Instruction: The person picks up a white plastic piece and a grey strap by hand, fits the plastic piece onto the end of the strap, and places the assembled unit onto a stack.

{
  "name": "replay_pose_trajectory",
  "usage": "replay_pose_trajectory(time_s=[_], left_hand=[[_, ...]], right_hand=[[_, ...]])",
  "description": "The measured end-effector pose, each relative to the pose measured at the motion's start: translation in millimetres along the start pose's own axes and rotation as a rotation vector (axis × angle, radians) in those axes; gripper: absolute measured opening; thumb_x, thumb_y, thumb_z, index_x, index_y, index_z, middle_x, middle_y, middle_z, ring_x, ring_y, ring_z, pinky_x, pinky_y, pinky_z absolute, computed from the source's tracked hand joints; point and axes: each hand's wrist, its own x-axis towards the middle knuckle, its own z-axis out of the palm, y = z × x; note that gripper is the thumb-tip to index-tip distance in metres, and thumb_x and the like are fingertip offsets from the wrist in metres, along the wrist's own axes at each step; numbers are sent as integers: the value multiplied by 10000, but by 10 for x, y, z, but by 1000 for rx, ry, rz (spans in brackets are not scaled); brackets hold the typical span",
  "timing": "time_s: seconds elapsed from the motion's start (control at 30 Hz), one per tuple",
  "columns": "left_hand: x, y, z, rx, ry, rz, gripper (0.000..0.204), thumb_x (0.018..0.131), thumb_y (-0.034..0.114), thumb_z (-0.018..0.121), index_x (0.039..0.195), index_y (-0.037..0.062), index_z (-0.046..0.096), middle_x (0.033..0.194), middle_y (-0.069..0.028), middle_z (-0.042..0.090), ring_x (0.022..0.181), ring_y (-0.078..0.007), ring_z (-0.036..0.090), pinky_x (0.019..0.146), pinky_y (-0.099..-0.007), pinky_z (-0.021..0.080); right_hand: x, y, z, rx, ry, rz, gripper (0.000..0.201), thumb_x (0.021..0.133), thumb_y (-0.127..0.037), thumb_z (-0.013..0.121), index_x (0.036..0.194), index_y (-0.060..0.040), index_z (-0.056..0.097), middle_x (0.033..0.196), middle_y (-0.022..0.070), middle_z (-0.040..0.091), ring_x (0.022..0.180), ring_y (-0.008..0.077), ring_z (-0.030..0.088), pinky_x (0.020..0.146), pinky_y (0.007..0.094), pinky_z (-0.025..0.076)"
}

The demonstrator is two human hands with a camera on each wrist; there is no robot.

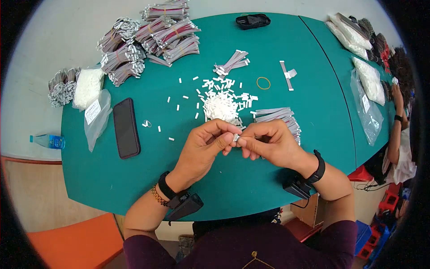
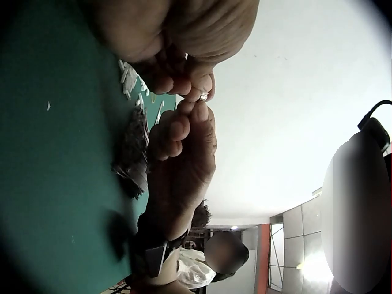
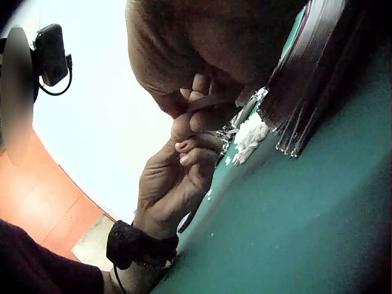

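In the head view the left hand (image 1: 197, 152) and right hand (image 1: 280, 145) meet at their fingertips above the near side of the green table. Thumb and fingers of each pinch a small white connector piece (image 1: 236, 137). The left wrist view shows this piece (image 2: 204, 96) as a bright spot between the left hand (image 2: 196, 30) and right hand (image 2: 184, 162). A flat strip (image 3: 213, 101) runs along the fingers of the right hand (image 3: 202, 49) in the right wrist view. Just beyond the hands lie a white connector pile (image 1: 220, 107) and grey ribbon cables (image 1: 280, 114).
Bundled cables (image 1: 168, 36) lie at the back left, a phone (image 1: 126, 127) and a bag of white pieces (image 1: 88, 87) at the left. Loose cables (image 1: 233, 62), a rubber band (image 1: 263, 83) and a black case (image 1: 253, 21) are farther back. Another person's arm (image 1: 396, 125) is at the right.
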Motion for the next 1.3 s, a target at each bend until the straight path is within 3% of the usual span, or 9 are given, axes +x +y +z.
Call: replay_pose_trajectory(time_s=[1.13,1.3], left_hand=[[3,-25,-9,-37,-3,14,178,876,121,577,993,-12,597,849,-31,595,696,-66,468,632,-200,393],[-5,-25,-19,-77,-12,-13,185,873,112,578,1006,-16,597,844,-29,592,693,-67,466,632,-201,392]], right_hand=[[-3,6,21,-38,34,-66,132,872,-113,566,804,-20,631,663,3,595,582,51,520,518,198,419],[-5,30,33,-152,42,-216,134,861,-102,576,779,-9,624,650,5,591,569,51,514,507,201,412]])
